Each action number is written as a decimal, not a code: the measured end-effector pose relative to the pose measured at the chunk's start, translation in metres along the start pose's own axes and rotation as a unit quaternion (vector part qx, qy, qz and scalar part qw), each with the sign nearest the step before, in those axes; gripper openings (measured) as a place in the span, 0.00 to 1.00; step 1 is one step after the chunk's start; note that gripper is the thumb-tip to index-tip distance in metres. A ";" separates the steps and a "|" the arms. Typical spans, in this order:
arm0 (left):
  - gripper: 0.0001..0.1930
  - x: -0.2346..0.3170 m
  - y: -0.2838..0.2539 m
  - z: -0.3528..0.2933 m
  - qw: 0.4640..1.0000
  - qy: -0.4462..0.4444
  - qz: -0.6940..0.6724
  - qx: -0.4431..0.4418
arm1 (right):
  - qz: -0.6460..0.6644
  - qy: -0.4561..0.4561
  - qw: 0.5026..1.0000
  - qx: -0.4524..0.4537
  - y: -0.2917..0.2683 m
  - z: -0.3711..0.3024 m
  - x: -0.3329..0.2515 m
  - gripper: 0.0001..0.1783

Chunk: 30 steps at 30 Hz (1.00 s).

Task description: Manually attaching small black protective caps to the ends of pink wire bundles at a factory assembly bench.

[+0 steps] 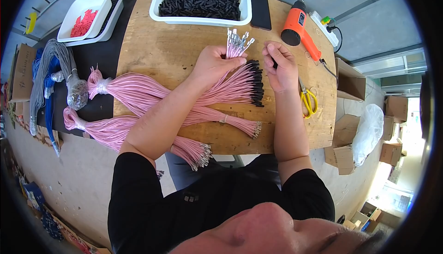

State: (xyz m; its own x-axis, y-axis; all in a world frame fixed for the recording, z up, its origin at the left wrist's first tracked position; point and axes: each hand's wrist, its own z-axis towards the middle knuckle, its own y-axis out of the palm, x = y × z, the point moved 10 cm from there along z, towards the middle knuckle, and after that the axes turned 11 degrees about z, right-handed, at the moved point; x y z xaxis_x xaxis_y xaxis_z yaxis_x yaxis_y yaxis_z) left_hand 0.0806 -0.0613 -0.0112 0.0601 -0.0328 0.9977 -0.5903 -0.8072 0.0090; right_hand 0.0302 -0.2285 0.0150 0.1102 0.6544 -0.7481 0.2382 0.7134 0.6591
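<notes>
My left hand (pixel 216 64) is closed round a bunch of pink wires, with their bare metal terminals (pixel 236 44) fanning up above the thumb. Below it, other wires of the pink bundle (pixel 221 91) spread to the right and end in black sleeves (pixel 256 83). Just right of the terminals, apart from them, my right hand (pixel 282 69) is curled with a small black sleeve (pixel 275 63) showing between its fingers. Two more pink wire bundles lie nearer me, one with metal tips (pixel 256 128) on the table, the other with tips (pixel 200 156) past its front edge.
A white tray (pixel 198 21) of black sleeves stands at the back, beside a dark phone (pixel 261 13). An orange heat gun (pixel 295 25), a power strip (pixel 324 28) and yellow-handled scissors (pixel 308 102) lie right. Far left are stacked trays with red pieces (pixel 84 23) and grey cables (pixel 55 53).
</notes>
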 end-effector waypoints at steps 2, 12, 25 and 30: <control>0.12 0.006 0.000 -0.001 0.999 0.034 0.032 -0.002 | -0.051 -0.019 0.998 0.009 0.005 -0.003 -0.003 0.08; 0.10 0.011 0.004 -0.003 0.981 0.038 0.190 -0.013 | -0.094 -0.057 0.994 -0.013 0.015 -0.008 0.000 0.04; 0.08 -0.004 0.007 0.001 0.985 -0.016 -0.167 -0.025 | -0.028 -0.025 0.999 -0.006 0.015 -0.010 0.016 0.01; 0.07 -0.002 0.006 0.002 0.985 0.001 -0.168 -0.025 | -0.050 -0.018 0.998 -0.019 0.018 -0.011 0.024 0.01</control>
State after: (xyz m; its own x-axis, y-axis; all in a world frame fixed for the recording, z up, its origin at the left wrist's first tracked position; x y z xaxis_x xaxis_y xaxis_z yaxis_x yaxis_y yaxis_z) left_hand 0.0785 -0.0679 -0.0137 0.2568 0.2330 0.9380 -0.5764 -0.7421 0.3422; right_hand 0.0269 -0.1971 0.0098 0.1220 0.5709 -0.8119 0.2129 0.7839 0.5832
